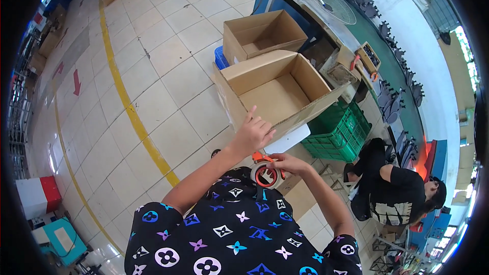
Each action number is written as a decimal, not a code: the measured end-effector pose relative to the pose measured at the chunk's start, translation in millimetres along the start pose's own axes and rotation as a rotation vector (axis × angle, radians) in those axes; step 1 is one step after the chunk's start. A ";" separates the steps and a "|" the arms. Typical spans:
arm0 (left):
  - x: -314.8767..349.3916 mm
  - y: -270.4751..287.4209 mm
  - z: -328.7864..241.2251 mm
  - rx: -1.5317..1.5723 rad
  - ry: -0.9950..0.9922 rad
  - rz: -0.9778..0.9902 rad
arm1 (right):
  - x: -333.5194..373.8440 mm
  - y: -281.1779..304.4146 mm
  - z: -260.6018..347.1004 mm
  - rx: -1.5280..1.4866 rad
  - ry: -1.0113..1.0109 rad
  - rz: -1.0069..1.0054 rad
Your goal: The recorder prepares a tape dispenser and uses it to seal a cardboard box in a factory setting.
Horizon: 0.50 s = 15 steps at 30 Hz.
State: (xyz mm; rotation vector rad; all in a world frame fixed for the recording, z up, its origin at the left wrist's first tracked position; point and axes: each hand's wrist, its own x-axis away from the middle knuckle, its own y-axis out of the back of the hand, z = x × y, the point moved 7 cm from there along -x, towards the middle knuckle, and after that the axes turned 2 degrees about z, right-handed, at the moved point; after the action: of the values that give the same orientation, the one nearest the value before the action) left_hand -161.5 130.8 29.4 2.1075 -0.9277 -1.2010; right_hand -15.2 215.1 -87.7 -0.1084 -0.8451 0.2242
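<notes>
My left hand (253,133) is at the near wall of an open cardboard box (272,94). Its index finger points out and the other fingers curl at the box edge. In my right hand (293,164) is an orange tape dispenser (259,158) with a roll of tape, close in front of my body. The box stands with its top open and nothing visible inside, its flaps spread outward. Under its near side a white flat surface (288,140) shows in part.
Behind the box stands a second open cardboard box (239,35) on a blue crate (221,58). A green plastic crate (338,135) is at the right. Beyond it, a conveyor (387,66) carries dark parts. A seated co-worker (395,193) is at the right.
</notes>
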 end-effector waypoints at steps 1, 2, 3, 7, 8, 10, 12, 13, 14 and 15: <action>-0.9 1.5 0.9 -0.003 0.008 -0.002 | -3.9 1.7 0.9 0.005 -0.004 0.006; -2.7 2.3 0.0 -0.002 0.005 -0.006 | -8.8 1.2 2.5 0.045 -0.012 0.060; -3.6 1.8 -1.0 0.002 -0.002 -0.007 | -12.7 -0.3 2.4 0.082 -0.020 0.112; -5.4 1.5 -0.2 0.018 0.000 -0.028 | -31.9 -11.4 13.9 0.188 -0.026 0.085; -4.1 1.0 1.3 0.007 0.006 -0.013 | -28.8 -17.8 21.7 0.245 -0.077 0.089; -3.9 4.4 4.1 -0.011 0.018 -0.002 | -19.7 -25.0 32.9 0.309 -0.126 0.100; -4.8 7.7 5.8 0.022 0.025 -0.001 | -7.1 -12.4 36.7 0.422 -0.130 -0.046; -4.3 8.4 7.2 0.016 0.029 -0.002 | 1.2 -4.3 37.3 0.455 -0.185 -0.099; -3.9 8.6 6.2 0.060 0.008 -0.004 | 5.0 6.3 27.7 0.459 -0.183 -0.094; -4.8 7.1 3.3 0.111 -0.020 -0.004 | 10.4 23.2 17.7 0.402 -0.074 -0.170</action>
State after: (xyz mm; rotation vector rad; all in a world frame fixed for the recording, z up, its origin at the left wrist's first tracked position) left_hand -168.4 129.7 35.5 2.1879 -1.0207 -1.2003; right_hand -25.4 240.2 -72.7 0.3489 -0.8624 0.2349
